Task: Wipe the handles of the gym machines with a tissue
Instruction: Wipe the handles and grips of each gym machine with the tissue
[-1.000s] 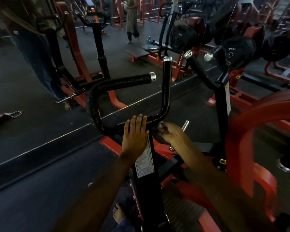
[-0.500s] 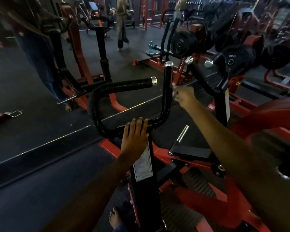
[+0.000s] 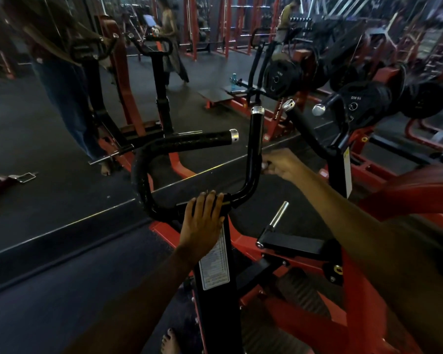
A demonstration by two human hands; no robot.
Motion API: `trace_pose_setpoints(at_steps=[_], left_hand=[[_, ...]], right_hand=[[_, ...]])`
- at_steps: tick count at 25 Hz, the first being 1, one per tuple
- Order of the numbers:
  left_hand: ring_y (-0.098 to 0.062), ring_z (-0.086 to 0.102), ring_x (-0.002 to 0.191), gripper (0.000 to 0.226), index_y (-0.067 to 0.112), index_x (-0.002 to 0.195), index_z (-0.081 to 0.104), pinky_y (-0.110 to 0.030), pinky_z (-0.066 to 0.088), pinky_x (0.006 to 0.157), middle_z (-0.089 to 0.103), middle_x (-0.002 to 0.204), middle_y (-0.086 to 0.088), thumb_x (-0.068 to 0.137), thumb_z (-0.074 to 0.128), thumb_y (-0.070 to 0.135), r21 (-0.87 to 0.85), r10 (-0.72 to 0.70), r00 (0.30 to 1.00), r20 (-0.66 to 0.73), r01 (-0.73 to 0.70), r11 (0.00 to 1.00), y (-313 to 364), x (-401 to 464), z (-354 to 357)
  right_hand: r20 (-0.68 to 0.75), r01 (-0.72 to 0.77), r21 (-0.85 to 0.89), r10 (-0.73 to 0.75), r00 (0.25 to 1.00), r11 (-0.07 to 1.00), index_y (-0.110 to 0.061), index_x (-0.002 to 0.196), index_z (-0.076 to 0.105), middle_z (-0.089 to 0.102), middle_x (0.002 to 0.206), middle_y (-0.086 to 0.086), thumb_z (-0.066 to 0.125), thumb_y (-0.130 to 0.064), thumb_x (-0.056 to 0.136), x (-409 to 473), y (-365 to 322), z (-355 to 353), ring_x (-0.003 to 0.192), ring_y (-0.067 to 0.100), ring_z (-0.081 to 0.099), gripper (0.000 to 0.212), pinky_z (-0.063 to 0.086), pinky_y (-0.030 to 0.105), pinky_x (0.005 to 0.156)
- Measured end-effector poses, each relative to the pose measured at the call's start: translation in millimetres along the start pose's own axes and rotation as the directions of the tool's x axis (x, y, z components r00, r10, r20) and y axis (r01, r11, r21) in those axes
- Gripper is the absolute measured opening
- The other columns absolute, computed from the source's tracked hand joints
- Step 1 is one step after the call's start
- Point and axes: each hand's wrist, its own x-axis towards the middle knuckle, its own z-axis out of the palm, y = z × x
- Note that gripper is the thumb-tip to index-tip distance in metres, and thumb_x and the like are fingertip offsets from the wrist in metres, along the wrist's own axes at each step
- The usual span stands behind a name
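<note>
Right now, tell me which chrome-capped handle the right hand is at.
The upright handle rising beside the right hand. The horizontal handle lies farther left; the slanted one stands behind.

Black upright handle (image 3: 255, 144), chrome-capped, tissue (image 3: 266, 165) — seemingly white — beside it

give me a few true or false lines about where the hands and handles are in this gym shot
1. The left hand rests on the base of the black handlebar. True.
2. The right hand is at the tip of the sideways handle. False: it is beside the upright handle, about halfway up.
3. Both handles end in silver caps. True.
4. The right hand lies flat and open. False: its fingers are curled, with something small and pale at their tips, too blurred to identify.
5. A white label is on the black post below the left hand. True.
</note>
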Motion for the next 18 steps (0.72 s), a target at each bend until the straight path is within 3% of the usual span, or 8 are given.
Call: trace_pose_setpoints(at_steps=[2,4,6,7,9,11,13,18], left_hand=[[-0.033,0.046,0.126,0.058,0.005,0.145,0.029,-0.047,0.033,0.103,0.051,0.139,-0.015,0.096,0.026,0.036,0.004,-0.002,1.0,0.007,0.002,1.0,0.7,-0.2,0.1],[-0.033,0.046,0.125,0.057,0.005,0.144,0.032,-0.047,0.033,0.103,0.052,0.138,-0.016,0.096,0.029,0.036,-0.022,-0.004,1.0,-0.004,0.004,1.0,1.7,-2.1,1.2],[-0.034,0.047,0.125,0.056,0.005,0.143,0.034,-0.047,0.032,0.103,0.052,0.137,-0.016,0.096,0.03,0.035,-0.026,-0.009,1.0,-0.025,0.009,1.0,1.2,-0.9,0.8],[-0.034,0.046,0.125,0.056,0.005,0.143,0.034,-0.047,0.032,0.103,0.052,0.138,-0.016,0.096,0.03,0.035,-0.025,-0.008,1.0,-0.026,0.007,1.0,0.7,0.6,0.6],[-0.034,0.046,0.126,0.056,0.005,0.144,0.033,-0.048,0.031,0.104,0.05,0.139,-0.016,0.097,0.029,0.035,-0.023,0.005,1.0,-0.015,-0.006,1.0,0.7,0.6,1.0],[-0.034,0.045,0.126,0.057,0.005,0.145,0.031,-0.048,0.03,0.105,0.05,0.139,-0.016,0.097,0.027,0.035,-0.025,0.002,1.0,-0.005,-0.002,1.0,1.3,-1.3,2.3],[-0.034,0.044,0.127,0.057,0.005,0.145,0.03,-0.047,0.029,0.105,0.051,0.139,-0.016,0.097,0.026,0.036,-0.039,-0.009,1.0,0.002,0.009,0.999,0.9,-0.1,1.7],[-0.033,0.042,0.127,0.057,0.006,0.144,0.031,-0.047,0.03,0.106,0.051,0.14,-0.015,0.095,0.026,0.036,-0.067,-0.024,1.0,0.013,0.024,0.997,1.9,1.7,-0.8]], right_hand=[[-0.167,0.126,-0.009,-0.126,0.978,0.992,-0.006,0.093,0.066,0.063,0.066,-0.001,0.059,0.0,0.086,5.8,-20.3,-4.1,0.063,0.011,0.056,0.011,0.052,0.019,0.054],[-0.258,0.338,-0.219,-0.388,0.885,0.915,-0.012,0.114,0.064,0.063,0.085,-0.005,0.058,-0.007,0.09,5.2,-49.4,-4.7,0.069,0.002,0.056,0.025,0.046,0.008,0.059],[-0.095,0.477,-0.498,-0.592,0.8,0.724,-0.012,0.108,0.066,0.058,0.082,-0.006,0.055,-0.013,0.093,-6.2,-46.4,-1.7,0.062,-0.001,0.049,0.018,0.04,0.01,0.057],[0.013,0.512,-0.683,-0.691,0.722,0.522,-0.013,0.099,0.066,0.059,0.08,-0.007,0.054,-0.019,0.094,-10.7,-27.3,-0.6,0.063,-0.001,0.051,0.014,0.04,0.011,0.059],[0.295,0.596,-0.793,-0.779,0.553,0.123,-0.015,0.112,0.063,0.066,0.108,-0.006,0.047,-0.025,0.098,-21.5,25.9,-0.1,0.099,0.004,0.062,0.024,0.043,0.011,0.085],[0.6,0.615,-0.72,-0.735,0.316,-0.323,-0.007,0.127,0.053,0.057,0.13,0.009,0.039,-0.01,0.093,-27.9,66.7,-1.6,0.123,0.02,0.052,0.037,0.029,0.016,0.109],[0.764,0.665,-0.59,-0.583,0.277,-0.457,-0.001,0.126,0.053,0.056,0.129,0.017,0.036,-0.002,0.086,-17.9,69.6,-10.5,0.122,0.029,0.053,0.044,0.039,0.029,0.107],[0.569,0.556,-0.785,-0.672,0.474,-0.272,0.0,0.134,0.045,0.041,0.142,0.02,0.037,0.007,0.091,10.1,-12.8,-13.8,0.134,0.031,0.037,0.045,0.013,0.03,0.112]])
